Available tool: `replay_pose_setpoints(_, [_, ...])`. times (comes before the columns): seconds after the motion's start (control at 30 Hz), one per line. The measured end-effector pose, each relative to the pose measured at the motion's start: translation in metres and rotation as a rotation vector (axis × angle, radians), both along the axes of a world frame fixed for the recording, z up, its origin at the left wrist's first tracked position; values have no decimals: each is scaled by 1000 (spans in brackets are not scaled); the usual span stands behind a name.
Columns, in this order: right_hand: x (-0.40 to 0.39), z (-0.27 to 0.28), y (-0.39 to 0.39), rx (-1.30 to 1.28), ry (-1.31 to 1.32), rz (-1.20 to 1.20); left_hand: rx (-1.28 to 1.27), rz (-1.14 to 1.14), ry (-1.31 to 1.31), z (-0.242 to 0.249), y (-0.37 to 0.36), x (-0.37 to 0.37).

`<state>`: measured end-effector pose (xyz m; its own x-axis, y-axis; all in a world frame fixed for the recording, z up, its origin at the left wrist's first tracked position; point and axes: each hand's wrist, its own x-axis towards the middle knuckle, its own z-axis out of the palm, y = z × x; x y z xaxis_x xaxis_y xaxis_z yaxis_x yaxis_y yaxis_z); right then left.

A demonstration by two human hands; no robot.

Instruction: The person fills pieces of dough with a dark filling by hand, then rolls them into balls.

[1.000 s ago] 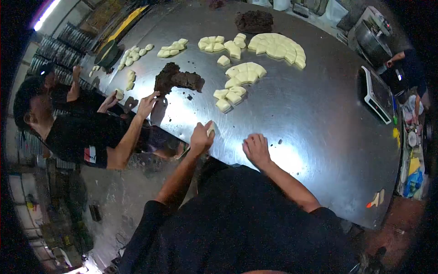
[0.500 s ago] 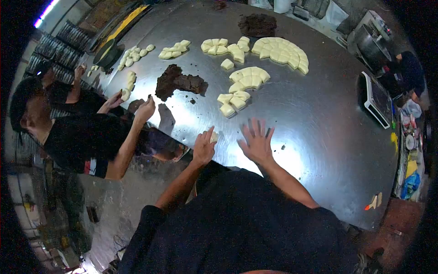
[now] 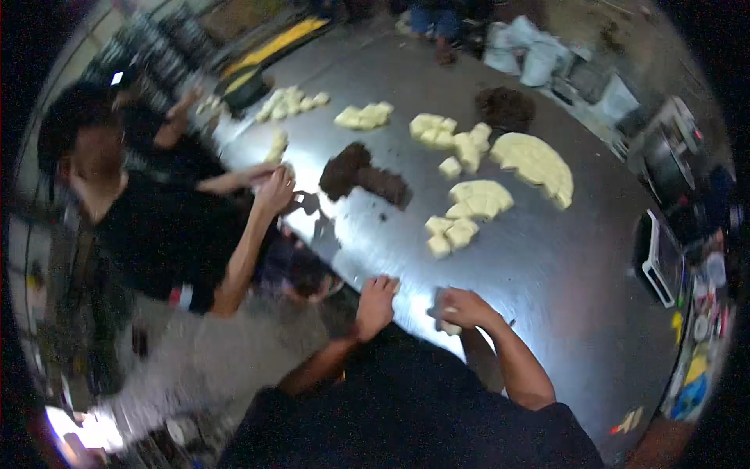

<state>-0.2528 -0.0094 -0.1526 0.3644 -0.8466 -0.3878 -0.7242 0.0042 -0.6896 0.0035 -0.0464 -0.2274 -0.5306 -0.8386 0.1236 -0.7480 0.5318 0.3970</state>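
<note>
Bottom center: left hand [image 3: 377, 305] curled around small dough bit [image 3: 396, 288], mostly hidden, at desk [image 3: 578, 273] edge. Right hand [image 3: 466, 307] just beside, fingers bent, pale dough piece [image 3: 451, 327] at fingertips; blurred, can't tell if gripped. Cut dough clusters [image 3: 480, 199] upper center and right, dark crumbly mass [image 3: 363, 176] left of them. Co-worker's hands [image 3: 273, 187] close together, center left.

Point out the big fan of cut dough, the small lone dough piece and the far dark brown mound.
Big fan of cut dough [image 3: 536, 162]: head view, middle of its top.
Small lone dough piece [image 3: 450, 167]: head view, its top.
Far dark brown mound [image 3: 506, 109]: head view, its middle.
</note>
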Motion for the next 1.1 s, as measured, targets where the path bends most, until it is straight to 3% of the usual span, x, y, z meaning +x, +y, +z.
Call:
replay_pose_setpoints(0.03, [18, -3, -35, -113, -78, 50, 4, 4, -13, 2, -4, -1])
replay_pose_setpoints(0.07, [42, 55, -61, -382, -271, 16, 9, 2, 31, 4, -6, -2])
replay_pose_setpoints(0.1, [68, 13, -97, -595, -670, -258, -457, -117, 27, -41, -13, 15])
replay_pose_setpoints(0.13, [87, 63, -110, -625, -999, -475, -474, -262, 14, -79, -26, 33])
replay_pose_setpoints(0.17, [83, 105, -113, -262, -1248, -517, 179, -17, 429, -41, -2, 9])
replay_pose_setpoints(0.2, [75, 139, -104, -214, -1226, -525, 510, 100, 559, 3, 4, -15])
replay_pose_setpoints(0.23, [65, 135, -96, -450, -1080, -498, 802, 278, 693, 48, 12, -36])
replay_pose_setpoints(0.3, [69, 122, -90, -791, -861, -353, 157, 74, 306, 34, 10, -14])
replay_pose_setpoints(0.33, [56, 124, -61, -675, -776, -335, -403, -88, -99, -1, 3, 2])
replay_pose_setpoints(0.37, [52, 94, -49, -565, -668, -318, -223, -8, -148, -37, 1, 16])
replay_pose_setpoints(0.43, [36, 70, -10, -231, -732, -489, -34, 16, -32, 5, 15, -1])
replay_pose_setpoints(0.47, [26, 63, 13, -175, -678, -607, -46, -59, -5, -9, 12, 3])
replay_pose_setpoints(0.5, [14, 39, 31, -207, -608, -649, -43, -31, 46, -8, 13, 4])
replay_pose_setpoints(0.57, [-15, 44, 82, -364, -433, -750, -68, 1, 121, -11, 13, 6])
replay_pose_setpoints(0.63, [-48, 51, 138, -485, -169, -729, 513, 109, 475, -18, 19, 14])
replay_pose_setpoints(0.7, [-73, 54, 195, -409, -4, -753, 509, 58, 461, -20, 27, 17])
replay_pose_setpoints(0.73, [-80, 54, 218, -358, -36, -867, 509, 13, 441, -19, 28, 12])
replay_pose_setpoints(0.77, [-82, 53, 235, -303, -70, -980, 718, 86, 475, 35, 40, -1])
replay_pose_setpoints(0.83, [-81, 39, 250, -308, -248, -1204, 757, 14, 465, 47, 44, -14])
replay_pose_setpoints(0.9, [-75, 28, 244, -337, -351, -1296, 1233, -13, 777, 69, 55, -32])
replay_pose_setpoints(0.93, [-71, 29, 234, -368, -351, -1288, 1219, -5, 788, 76, 56, -46])
replay_pose_setpoints(1.0, [-68, 26, 210, -372, -344, -1194, 870, -182, 421, 89, 52, -66])
replay_pose_setpoints(1.07, [-58, 50, 173, -505, -352, -1105, 1046, -174, 540, 112, 53, -93])
replay_pose_setpoints(1.1, [-51, 75, 159, -419, -647, -1013, 947, -167, 423, 125, 46, -99])
